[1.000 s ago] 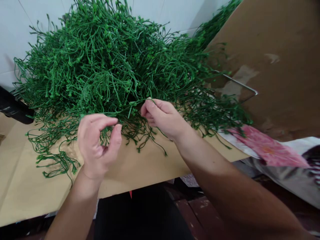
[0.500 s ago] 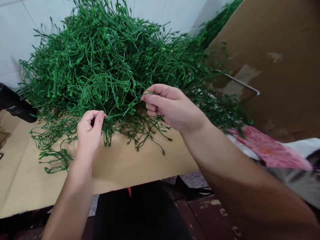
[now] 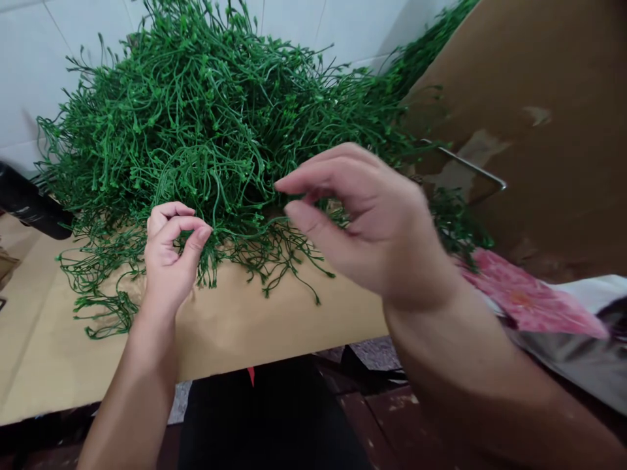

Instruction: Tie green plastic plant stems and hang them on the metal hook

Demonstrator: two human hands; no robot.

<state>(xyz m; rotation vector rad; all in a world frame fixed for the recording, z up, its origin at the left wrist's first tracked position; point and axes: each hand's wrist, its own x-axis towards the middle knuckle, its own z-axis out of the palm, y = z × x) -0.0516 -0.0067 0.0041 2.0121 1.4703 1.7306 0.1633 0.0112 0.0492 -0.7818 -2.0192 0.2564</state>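
Observation:
A big heap of green artificial plant stems (image 3: 196,117) with small budded tips covers the back of the cardboard surface (image 3: 274,320). At the heap's front edge, my left hand (image 3: 174,251) pinches one thin green stem (image 3: 249,234) between thumb and forefinger. That stem stretches to the right, towards my right hand (image 3: 362,222). My right hand is raised nearer the camera, thumb and fingers apart with nothing seen between them; it is slightly blurred and hides part of the heap's right side.
A black cylindrical object (image 3: 34,202) lies at the left. On the right stands a large brown cardboard sheet (image 3: 548,163) with a bent metal rod (image 3: 473,163) by it. Pink flowered cloth (image 3: 533,294) is below. White tiled wall (image 3: 289,19) rises behind.
My right hand has let go of the stem, opened, and moved right and closer to the camera. My left hand keeps its pinch, its other fingers slightly more lifted.

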